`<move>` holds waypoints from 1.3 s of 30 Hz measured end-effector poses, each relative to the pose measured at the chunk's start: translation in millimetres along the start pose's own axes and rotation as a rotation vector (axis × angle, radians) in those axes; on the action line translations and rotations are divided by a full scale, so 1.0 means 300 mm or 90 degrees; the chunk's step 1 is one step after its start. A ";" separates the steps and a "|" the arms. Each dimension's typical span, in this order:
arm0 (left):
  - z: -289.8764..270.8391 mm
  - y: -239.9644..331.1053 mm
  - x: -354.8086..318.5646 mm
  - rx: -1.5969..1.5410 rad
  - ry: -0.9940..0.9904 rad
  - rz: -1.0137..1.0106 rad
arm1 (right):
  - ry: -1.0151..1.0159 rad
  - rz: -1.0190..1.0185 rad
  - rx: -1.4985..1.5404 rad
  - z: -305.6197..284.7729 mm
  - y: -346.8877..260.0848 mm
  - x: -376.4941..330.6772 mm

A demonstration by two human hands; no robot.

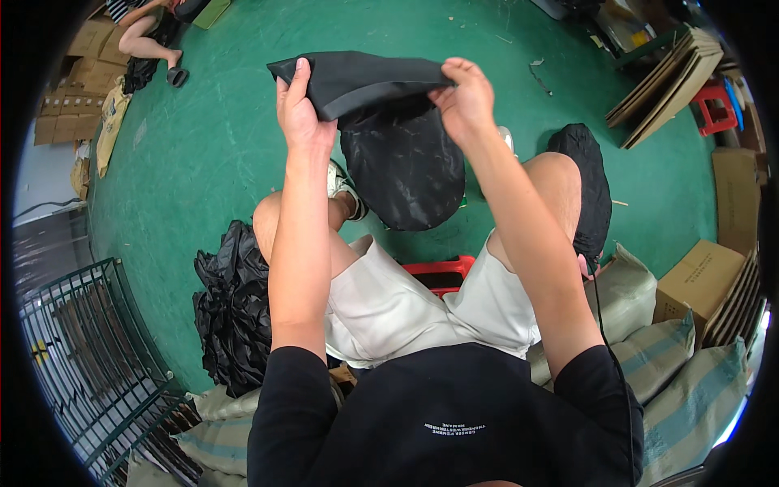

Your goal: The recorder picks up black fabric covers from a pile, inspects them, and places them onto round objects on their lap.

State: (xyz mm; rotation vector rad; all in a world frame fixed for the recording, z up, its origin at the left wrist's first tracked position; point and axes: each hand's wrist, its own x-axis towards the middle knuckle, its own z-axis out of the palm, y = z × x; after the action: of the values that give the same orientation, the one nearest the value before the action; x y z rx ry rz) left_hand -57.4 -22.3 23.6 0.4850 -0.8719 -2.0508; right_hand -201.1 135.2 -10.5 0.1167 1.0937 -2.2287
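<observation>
I hold a black fabric bag [402, 154] up in front of me with both hands. My left hand [300, 109] grips its folded upper edge at the left, thumb on top. My right hand [464, 97] pinches the same edge at the right. The bag's rounded body hangs down between my knees, above the green floor [219, 146]. I sit on a red stool [438, 272] in white shorts.
A heap of black fabric pieces [235, 308] lies by my left knee, and another black piece [596, 191] rests beside my right knee. Woven sacks [673, 365] and cardboard boxes [702, 276] are at the right, a green wire cage [89, 357] at the left. Another person's legs [150, 36] show at the far top left.
</observation>
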 end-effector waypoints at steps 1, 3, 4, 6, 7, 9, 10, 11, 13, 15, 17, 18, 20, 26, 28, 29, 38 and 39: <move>-0.008 -0.009 0.000 0.000 0.001 0.001 | -0.012 -0.023 0.006 -0.009 -0.027 0.011; -0.005 -0.019 -0.003 0.040 0.062 0.006 | -0.002 -0.025 -0.008 -0.002 -0.060 0.010; -0.006 -0.019 -0.007 0.041 0.062 0.008 | 0.000 -0.014 -0.007 0.002 -0.065 0.010; 0.013 -0.013 -0.026 0.017 0.091 -0.016 | -0.006 -0.014 -0.015 0.012 -0.063 0.013; 0.009 -0.015 -0.020 0.016 0.091 -0.014 | -0.013 -0.013 -0.023 0.021 -0.064 0.015; 0.003 -0.017 0.004 0.038 0.021 -0.002 | -0.028 -0.023 -0.040 0.037 -0.070 0.070; 0.009 -0.025 0.021 0.038 0.020 0.007 | -0.036 -0.035 -0.055 0.050 -0.075 0.109; 0.016 -0.035 0.047 0.050 0.027 0.005 | -0.046 -0.038 -0.052 0.070 -0.076 0.150; 0.047 -0.033 0.106 0.074 0.050 -0.019 | -0.020 -0.062 -0.049 0.114 -0.092 0.220; 0.044 -0.011 0.202 0.068 0.065 -0.034 | -0.026 -0.063 -0.021 0.187 -0.103 0.284; 0.066 0.027 0.292 0.046 0.137 -0.070 | -0.047 -0.061 0.016 0.264 -0.123 0.326; 0.105 0.052 0.320 0.045 0.132 -0.068 | -0.049 -0.066 0.018 0.302 -0.145 0.335; 0.169 0.101 0.376 0.112 0.180 -0.025 | -0.072 -0.145 0.005 0.379 -0.191 0.359; 0.196 0.237 0.414 0.083 -0.048 0.104 | -0.179 -0.208 0.072 0.488 -0.300 0.340; 0.123 0.191 0.366 -0.004 -0.026 0.066 | -0.190 -0.239 -0.120 0.406 -0.257 0.362; 0.078 0.135 0.324 -0.012 0.006 0.049 | -0.184 -0.255 -0.062 0.357 -0.214 0.362; -0.556 -0.503 -0.143 0.251 0.446 -0.303 | 0.279 0.029 -0.205 -0.287 0.475 0.372; -0.566 -0.529 -0.188 0.281 0.472 -0.321 | 0.287 0.029 -0.210 -0.354 0.510 0.354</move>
State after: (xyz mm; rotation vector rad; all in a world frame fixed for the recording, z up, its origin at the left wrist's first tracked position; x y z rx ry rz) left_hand -9.0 19.8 -206.9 1.7215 -0.7694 -1.8388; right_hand -216.0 91.0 -219.8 0.5149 1.6647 -1.9971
